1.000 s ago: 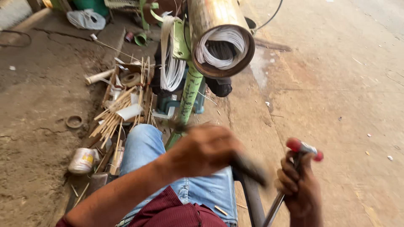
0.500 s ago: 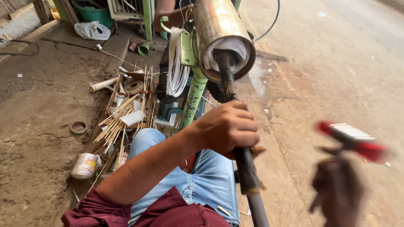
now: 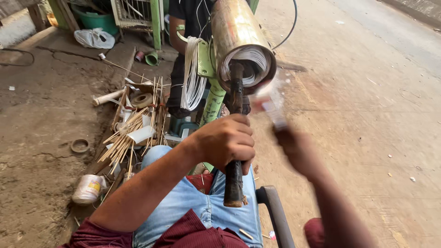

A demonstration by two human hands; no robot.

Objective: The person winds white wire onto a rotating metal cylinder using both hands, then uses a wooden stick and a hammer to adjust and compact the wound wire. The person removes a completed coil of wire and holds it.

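Gripping a dark rod (image 3: 234,151), the left hand (image 3: 226,141) was clenched just below the brass cylinder (image 3: 239,39), the rod's tip at its open mouth. The right hand (image 3: 296,149) (blurred) grasped a red-and-white tool (image 3: 271,104) beside that mouth.

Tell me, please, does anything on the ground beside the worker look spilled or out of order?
Yes. Thin bamboo sticks lie scattered in a loose heap on the dirt floor, mixed with scraps. A small jar lies tipped on its side nearby, and the concrete shows cracks. The right hand is blurred.
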